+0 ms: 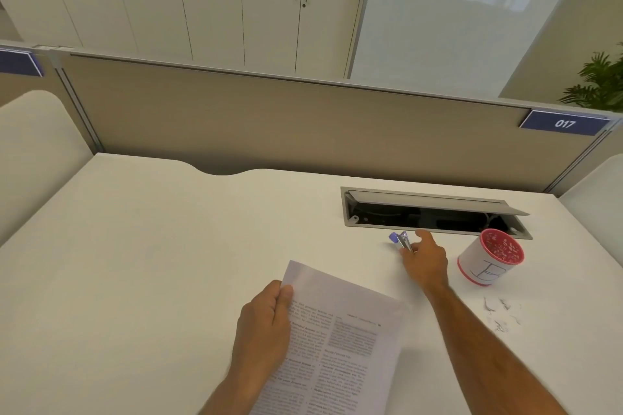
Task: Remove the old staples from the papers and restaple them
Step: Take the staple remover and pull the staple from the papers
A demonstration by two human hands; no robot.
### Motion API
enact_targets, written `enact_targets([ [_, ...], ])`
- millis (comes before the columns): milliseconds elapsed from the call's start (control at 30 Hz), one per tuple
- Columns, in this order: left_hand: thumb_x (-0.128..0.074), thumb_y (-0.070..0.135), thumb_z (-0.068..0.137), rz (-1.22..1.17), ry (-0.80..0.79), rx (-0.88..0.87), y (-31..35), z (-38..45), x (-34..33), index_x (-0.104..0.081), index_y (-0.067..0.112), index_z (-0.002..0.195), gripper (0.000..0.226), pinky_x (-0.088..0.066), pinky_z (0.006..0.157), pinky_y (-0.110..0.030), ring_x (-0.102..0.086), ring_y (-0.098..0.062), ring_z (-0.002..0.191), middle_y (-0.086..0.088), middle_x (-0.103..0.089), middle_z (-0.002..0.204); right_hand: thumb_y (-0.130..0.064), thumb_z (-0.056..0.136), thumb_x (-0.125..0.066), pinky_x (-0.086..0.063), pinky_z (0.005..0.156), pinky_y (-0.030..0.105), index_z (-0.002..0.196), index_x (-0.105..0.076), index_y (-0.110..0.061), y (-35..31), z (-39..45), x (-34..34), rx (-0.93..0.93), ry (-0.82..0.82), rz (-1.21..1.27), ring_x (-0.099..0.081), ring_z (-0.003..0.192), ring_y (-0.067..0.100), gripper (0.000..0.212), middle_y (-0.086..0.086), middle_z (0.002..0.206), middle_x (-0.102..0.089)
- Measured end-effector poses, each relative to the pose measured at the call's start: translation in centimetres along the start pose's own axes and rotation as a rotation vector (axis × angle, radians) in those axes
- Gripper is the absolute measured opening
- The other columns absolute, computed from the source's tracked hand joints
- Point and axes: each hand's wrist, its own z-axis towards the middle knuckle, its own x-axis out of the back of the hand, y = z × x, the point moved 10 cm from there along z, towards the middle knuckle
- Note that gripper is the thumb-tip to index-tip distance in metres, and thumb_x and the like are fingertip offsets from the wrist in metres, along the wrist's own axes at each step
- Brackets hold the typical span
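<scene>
A white desk (151, 246) runs across the view with a beige partition behind it. Near the front edge, the left hand (264, 327) grips the papers (340, 340) by their left edge, thumb curled over the top sheet and fingers underneath. The papers are printed with text and lie tilted, their far corner pointing up the desk. To the right and further back, the right hand (425, 263) reaches to a stapler (401, 241) with a blue end; the fingers curl round its near end, though the blur leaves it unclear how firmly they close on it. Just behind the stapler, a cable tray (435, 212) is sunk in the desk, its grey lid propped open over a dark inside. Right of the hand stands a cup (488, 258), white with a red rim and a hand-drawn mark, holding small reddish bits that cannot be made out. In front of the cup, loose staples (502, 313) lie scattered on the desk.
</scene>
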Motion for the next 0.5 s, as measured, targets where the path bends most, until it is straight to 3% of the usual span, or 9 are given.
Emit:
enact_targets([
  [133, -0.04, 0.037, 0.101, -0.003, -0.013, 0.003, -0.1, -0.5, -0.1, -0.047, 0.01, 0.073, 0.04, -0.032, 0.049, -0.024, -0.041, -0.008, 0.05, 0.006, -0.049, 0.056, -0.02, 0.089, -0.067, -0.047, 0.099, 0.044, 0.136, -0.047, -0.015, 0.1, -1.9, 1.8, -0.12, 0.032, 0.446, -0.059, 0.114, 0.033, 0.052, 0.013, 0.136, -0.056],
  [200, -0.04, 0.038, 0.1, -0.012, -0.01, 0.004, 0.0, -0.8, 0.0, -0.046, 0.011, 0.071, 0.04, -0.032, 0.05, -0.025, -0.039, -0.008, 0.05, 0.007, -0.047, 0.055, -0.015, 0.094, -0.058, -0.051, 0.095, 0.044, 0.137, -0.046, -0.013, -0.7, -3.6, 1.3, -0.191, -0.121, 0.82, -0.063, 0.107, 0.035, 0.044, 0.015, 0.13, -0.057],
  [267, -0.041, 0.037, 0.1, -0.013, -0.007, 0.004, 0.1, -1.2, 0.1, -0.045, 0.012, 0.069, 0.04, -0.031, 0.05, -0.025, -0.037, -0.007, 0.049, 0.008, -0.045, 0.053, -0.013, 0.101, -0.045, -0.054, 0.088, 0.043, 0.138, -0.044, -0.01, -3.1, -6.0, 1.4, -0.123, -0.322, 1.128, -0.064, 0.102, 0.035, 0.038, 0.016, 0.126, -0.056],
  [400, -0.04, 0.037, 0.101, 0.009, -0.014, -0.013, 0.7, -2.0, 0.2, -0.046, 0.011, 0.07, 0.04, -0.031, 0.05, -0.025, -0.039, -0.009, 0.05, 0.006, -0.047, 0.055, -0.018, 0.102, -0.039, -0.052, 0.065, 0.03, 0.135, -0.049, -0.008, -6.4, -9.8, 3.1, 0.002, -0.516, 1.291, -0.056, 0.078, 0.02, 0.036, 0.012, 0.109, -0.061],
  [500, -0.04, 0.036, 0.101, 0.012, -0.018, -0.02, 1.1, -2.7, 0.3, -0.045, 0.012, 0.07, 0.04, -0.031, 0.05, -0.025, -0.038, -0.009, 0.05, 0.006, -0.047, 0.055, -0.039, 0.096, -0.042, -0.047, 0.056, 0.027, 0.133, -0.051, -0.009, -8.8, -12.2, 4.0, 0.1, -0.621, 1.212, -0.051, 0.069, 0.016, 0.048, 0.01, 0.101, -0.063],
])
